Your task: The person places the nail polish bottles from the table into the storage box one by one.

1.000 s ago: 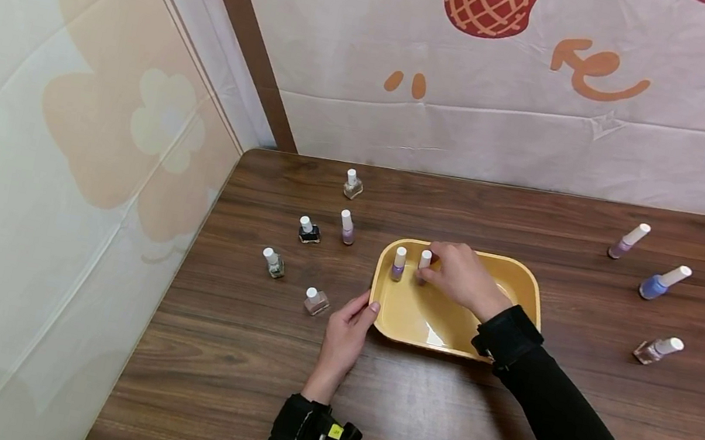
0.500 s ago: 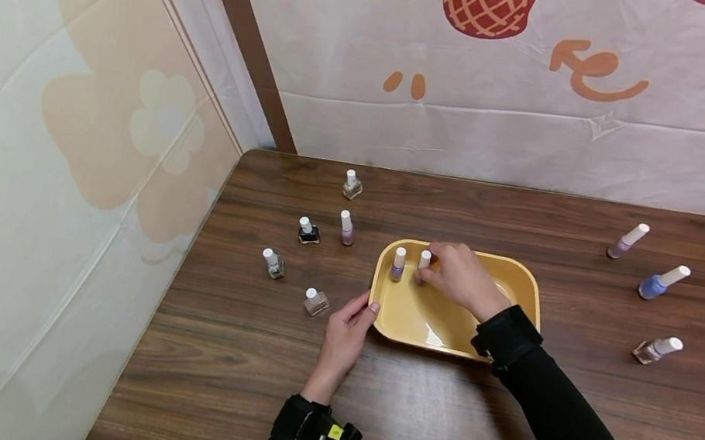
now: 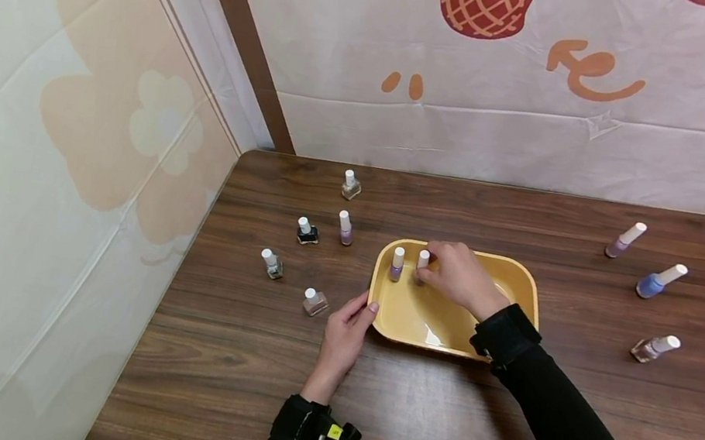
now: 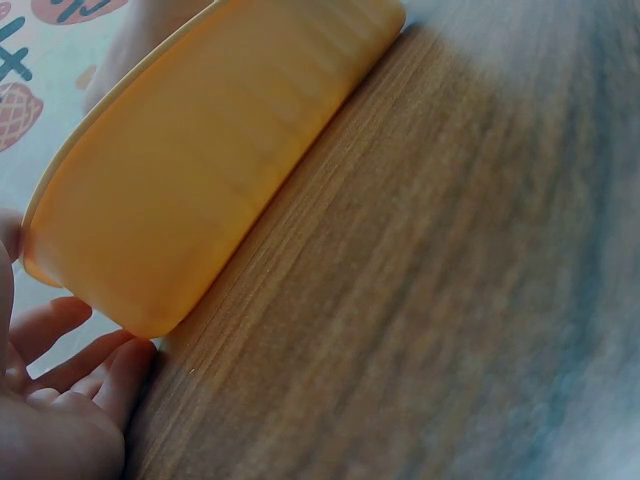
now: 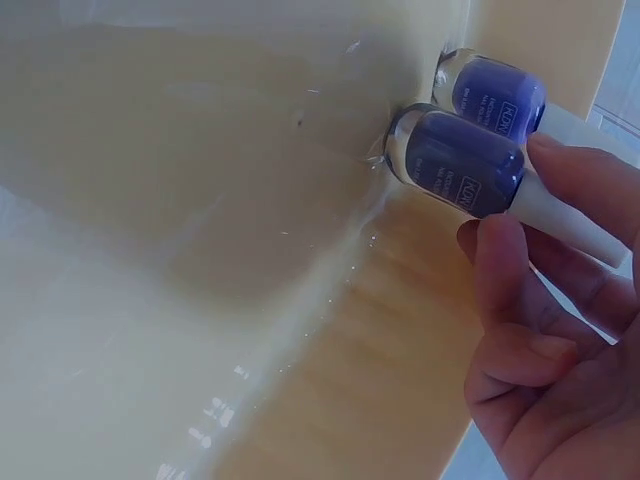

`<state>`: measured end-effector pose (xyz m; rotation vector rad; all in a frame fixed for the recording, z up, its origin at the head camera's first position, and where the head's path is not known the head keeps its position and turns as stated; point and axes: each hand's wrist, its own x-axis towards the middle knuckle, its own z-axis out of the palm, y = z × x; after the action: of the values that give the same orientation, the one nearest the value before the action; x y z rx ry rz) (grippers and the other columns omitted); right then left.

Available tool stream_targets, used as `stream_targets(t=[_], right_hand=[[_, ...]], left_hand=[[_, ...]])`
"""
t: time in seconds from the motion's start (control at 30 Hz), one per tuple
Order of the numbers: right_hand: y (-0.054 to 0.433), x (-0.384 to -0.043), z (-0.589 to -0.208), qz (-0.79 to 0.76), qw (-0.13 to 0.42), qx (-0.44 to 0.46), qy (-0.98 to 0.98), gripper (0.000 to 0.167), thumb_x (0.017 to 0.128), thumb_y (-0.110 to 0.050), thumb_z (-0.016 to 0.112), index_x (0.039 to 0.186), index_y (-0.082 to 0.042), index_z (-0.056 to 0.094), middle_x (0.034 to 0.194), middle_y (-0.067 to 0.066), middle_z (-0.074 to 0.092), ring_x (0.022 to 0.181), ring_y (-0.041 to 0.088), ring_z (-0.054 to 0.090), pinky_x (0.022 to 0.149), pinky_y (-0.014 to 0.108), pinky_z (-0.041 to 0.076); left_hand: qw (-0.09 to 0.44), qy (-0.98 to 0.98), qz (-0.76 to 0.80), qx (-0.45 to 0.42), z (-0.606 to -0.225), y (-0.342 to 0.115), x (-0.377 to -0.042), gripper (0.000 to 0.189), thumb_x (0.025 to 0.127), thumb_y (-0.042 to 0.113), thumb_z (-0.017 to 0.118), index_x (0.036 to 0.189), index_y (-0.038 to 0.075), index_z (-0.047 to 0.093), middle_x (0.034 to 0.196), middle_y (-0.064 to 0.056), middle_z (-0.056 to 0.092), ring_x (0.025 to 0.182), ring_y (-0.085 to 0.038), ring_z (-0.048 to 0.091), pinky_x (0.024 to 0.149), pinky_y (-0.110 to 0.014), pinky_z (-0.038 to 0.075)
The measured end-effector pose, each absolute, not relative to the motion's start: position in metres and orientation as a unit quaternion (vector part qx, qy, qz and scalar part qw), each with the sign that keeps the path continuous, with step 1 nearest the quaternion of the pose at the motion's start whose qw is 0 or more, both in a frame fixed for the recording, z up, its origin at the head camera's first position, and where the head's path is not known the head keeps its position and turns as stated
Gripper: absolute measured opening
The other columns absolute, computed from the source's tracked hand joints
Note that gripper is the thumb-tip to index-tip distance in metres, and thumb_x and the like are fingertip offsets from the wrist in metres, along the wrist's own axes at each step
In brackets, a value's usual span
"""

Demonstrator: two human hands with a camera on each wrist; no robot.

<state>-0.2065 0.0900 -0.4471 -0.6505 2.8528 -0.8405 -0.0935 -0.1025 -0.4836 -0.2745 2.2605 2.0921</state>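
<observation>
On the near side, the wood of the bench (image 3: 413, 435) runs up to the front rim of the tray (image 3: 409, 317). Some wood lies between tray and five bottles (image 3: 315, 303) at left, a wider stretch before three bottles (image 3: 648, 286) at right. Beyond the bench's far edge hangs a pale printed cloth (image 3: 465, 142). The left hand (image 3: 341, 342) grips the tray's left side, thumb at the rim, fingers against the outer wall. Farther in, the right hand (image 3: 461, 277) reaches over the tray, its fingers pinching the held bottle (image 5: 455, 165) by its white cap, inside the tray toward the far left corner, just beside a second bottle (image 5: 497, 95).
</observation>
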Motion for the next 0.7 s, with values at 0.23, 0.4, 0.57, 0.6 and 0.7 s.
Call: stream_targets(t=[0.23, 0.4, 0.57, 0.6, 0.7], right_hand=[[0.095, -0.205, -0.438, -0.272, 0.05, -0.207, 0.938, 0.023, 0.085, -0.028, 0.071, 0.097, -0.009, 0.067, 0.096, 0.009, 0.071, 0.075, 0.018, 0.059, 0.069, 0.031, 0.049], [0.102, -0.204, -0.43, -0.274, 0.051, -0.2, 0.939, 0.035, 0.085, -0.036, 0.071, 0.104, -0.007, 0.068, 0.104, 0.012, 0.071, 0.094, 0.026, 0.065, 0.082, 0.039, 0.052], [0.109, -0.202, -0.422, -0.283, 0.041, -0.192, 0.939, 0.044, 0.085, -0.042, 0.071, 0.108, -0.004, 0.068, 0.106, 0.013, 0.071, 0.1, 0.03, 0.066, 0.085, 0.043, 0.052], [0.11, -0.201, -0.42, -0.283, 0.037, -0.191, 0.939, 0.046, 0.085, -0.043, 0.07, 0.109, -0.004, 0.068, 0.106, 0.013, 0.071, 0.1, 0.03, 0.066, 0.085, 0.043, 0.053], [0.115, -0.201, -0.415, -0.292, 0.023, -0.188, 0.937, 0.046, 0.085, -0.044, 0.07, 0.108, -0.003, 0.069, 0.105, 0.014, 0.072, 0.1, 0.031, 0.066, 0.085, 0.043, 0.052]], left_hand=[[0.02, 0.733, 0.674, -0.088, -0.504, -0.103, -0.101, 0.043, 0.098, 0.019, 0.056, 0.134, -0.003, 0.053, 0.136, -0.021, 0.055, 0.125, -0.028, 0.055, 0.101, -0.033, 0.048], [0.013, 0.731, 0.676, -0.093, -0.519, -0.103, -0.105, 0.044, 0.097, 0.026, 0.058, 0.135, 0.003, 0.055, 0.136, -0.017, 0.056, 0.124, -0.025, 0.056, 0.101, -0.033, 0.048], [0.008, 0.738, 0.667, -0.097, -0.522, -0.103, -0.105, 0.046, 0.096, 0.032, 0.059, 0.134, 0.006, 0.057, 0.134, -0.014, 0.058, 0.123, -0.023, 0.057, 0.101, -0.032, 0.048], [0.007, 0.74, 0.666, -0.096, -0.522, -0.103, -0.104, 0.046, 0.096, 0.032, 0.059, 0.134, 0.005, 0.057, 0.134, -0.015, 0.058, 0.123, -0.023, 0.057, 0.101, -0.032, 0.048], [0.001, 0.741, 0.665, -0.095, -0.523, -0.103, -0.103, 0.045, 0.097, 0.03, 0.059, 0.133, 0.003, 0.057, 0.134, -0.017, 0.058, 0.123, -0.025, 0.058, 0.1, -0.033, 0.048]])
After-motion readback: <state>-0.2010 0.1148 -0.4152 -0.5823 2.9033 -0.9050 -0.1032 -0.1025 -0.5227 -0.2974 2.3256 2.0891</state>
